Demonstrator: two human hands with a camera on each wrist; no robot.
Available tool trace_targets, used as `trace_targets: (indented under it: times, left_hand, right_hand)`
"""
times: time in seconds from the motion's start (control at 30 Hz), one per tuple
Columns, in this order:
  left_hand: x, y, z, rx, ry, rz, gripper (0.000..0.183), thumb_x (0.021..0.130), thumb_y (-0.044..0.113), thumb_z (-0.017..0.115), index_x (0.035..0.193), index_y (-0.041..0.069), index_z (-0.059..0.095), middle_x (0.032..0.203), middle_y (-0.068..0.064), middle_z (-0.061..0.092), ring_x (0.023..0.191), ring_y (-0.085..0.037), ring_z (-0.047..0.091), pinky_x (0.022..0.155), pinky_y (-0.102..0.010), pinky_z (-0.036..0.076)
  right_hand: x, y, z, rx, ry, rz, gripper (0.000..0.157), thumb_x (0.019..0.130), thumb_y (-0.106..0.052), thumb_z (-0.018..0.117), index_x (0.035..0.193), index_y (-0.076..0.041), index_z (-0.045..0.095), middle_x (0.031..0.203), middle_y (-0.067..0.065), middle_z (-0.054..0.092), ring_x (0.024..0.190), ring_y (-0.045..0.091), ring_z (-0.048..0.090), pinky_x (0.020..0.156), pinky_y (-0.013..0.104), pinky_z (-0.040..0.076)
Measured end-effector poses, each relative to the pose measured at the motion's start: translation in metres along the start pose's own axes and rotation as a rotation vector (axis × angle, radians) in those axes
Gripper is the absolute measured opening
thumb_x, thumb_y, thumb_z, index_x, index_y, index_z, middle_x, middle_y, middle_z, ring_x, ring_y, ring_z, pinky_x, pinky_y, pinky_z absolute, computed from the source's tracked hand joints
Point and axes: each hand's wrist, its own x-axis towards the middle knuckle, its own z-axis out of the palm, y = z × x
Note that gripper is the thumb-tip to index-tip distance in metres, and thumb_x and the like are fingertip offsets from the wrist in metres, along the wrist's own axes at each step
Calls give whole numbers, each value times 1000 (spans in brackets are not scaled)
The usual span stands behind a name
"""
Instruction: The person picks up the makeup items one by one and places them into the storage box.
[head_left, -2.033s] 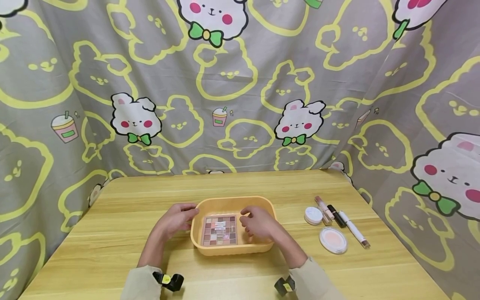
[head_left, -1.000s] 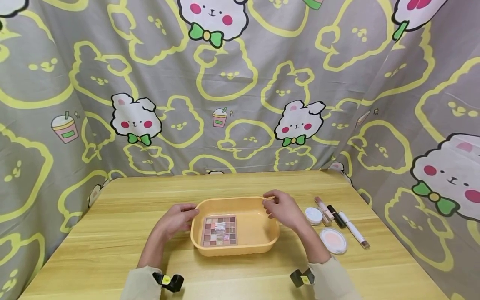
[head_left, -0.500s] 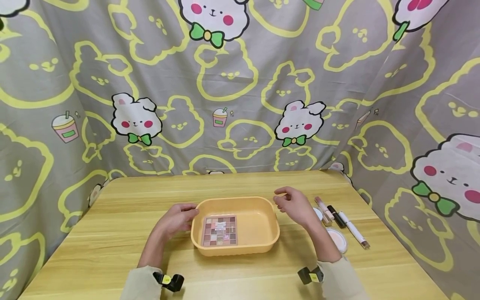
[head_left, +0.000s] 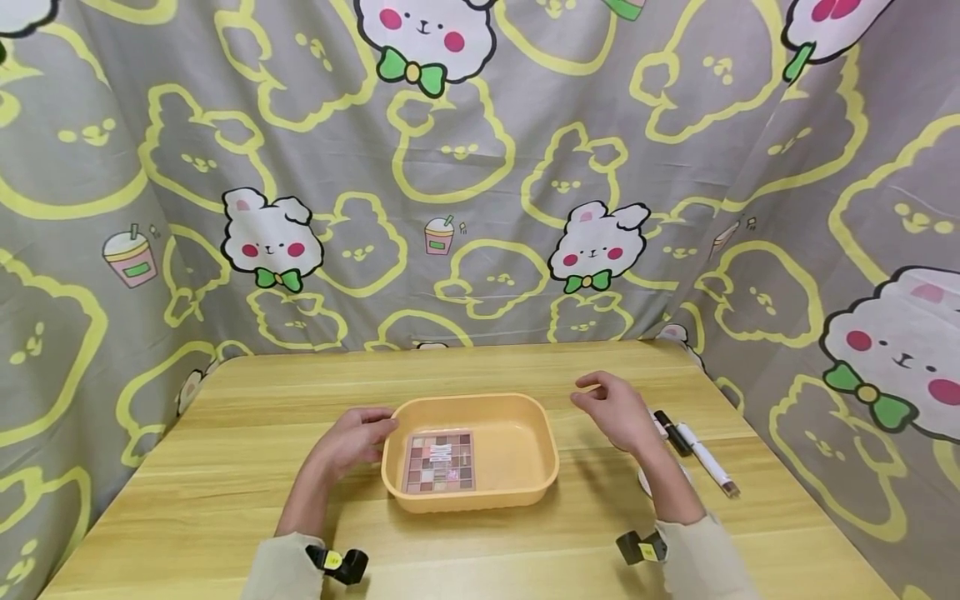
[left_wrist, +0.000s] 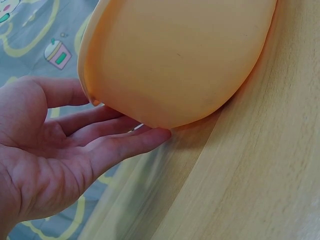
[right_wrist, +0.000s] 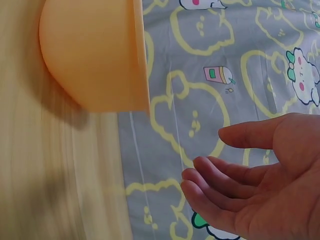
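Flanking one tray [head_left: 513, 457]: two hands [head_left: 352, 439] [head_left: 615, 412]

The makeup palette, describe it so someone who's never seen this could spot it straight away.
On the wooden table, find the yellow-orange tray with the left hand at its left end. The palette lies flat inside, nearer that end. Unlike the slim tubes out on the table, it is squarish with a grid of multicoloured patches.

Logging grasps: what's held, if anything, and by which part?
The left grip holds the orange tray by its left rim; the right grip holds nothing.
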Motion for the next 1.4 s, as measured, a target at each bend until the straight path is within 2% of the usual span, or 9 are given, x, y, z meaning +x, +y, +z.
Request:
trace_targets:
  times: [0.33,0.67,0.9,1.07,1.2,1.3,1.4]
  left_hand:
    - [0,-1,0,-5,12,-4,49,104,19,54,144,-9,47,142,-28,55,125,-38,61,94,-50,58]
    - [0,0,0,-21,2,-3,50,105,20,54,145,-9,46,142,-28,55,128,-39,58,95,-49,58]
    - [0,-2,-2,-29,18,-7,50,105,19,54,145,-9,45,144,-28,53,130,-41,57,95,-50,58]
    - [0,-3,-2,-22,17,-7,50,105,19,54,145,-9,45,144,-29,53,130,-41,57,95,-50,57]
    - [0,-3,-3,-21,16,-9,50,105,19,54,146,-8,45,144,-29,53,130,-42,56,95,-51,57]
    - [0,-2,-3,-21,16,-10,50,105,19,54,146,-8,45,145,-29,52,131,-43,55,95,-51,57]
    - [0,-2,-3,-20,16,-12,50,105,20,54,146,-7,46,145,-28,53,132,-43,55,95,-50,57]
  right_hand:
    - [-3,8,-14,-66,-2,12,44,101,-30,62,131,2,59,116,22,70,105,36,67,86,51,55]
    - [-4,17,-27,-86,1,61,49,100,-34,62,131,4,56,120,26,68,106,39,66,82,47,56]
    - [-5,25,-37,-178,-27,76,52,100,-32,60,128,10,53,123,32,62,107,42,63,83,49,54]
    - [-5,32,-41,-225,-41,92,50,100,-33,60,123,11,54,125,31,61,110,44,61,85,50,53]
    - [-6,37,-44,-253,-48,101,49,99,-32,60,122,11,55,127,31,62,101,38,62,82,47,52]
    - [-7,41,-46,-286,-57,113,49,98,-33,59,118,11,57,112,28,67,87,30,61,77,42,51]
    - [-8,43,-48,-309,-66,137,42,97,-35,59,101,7,61,85,16,68,72,23,56,68,36,46]
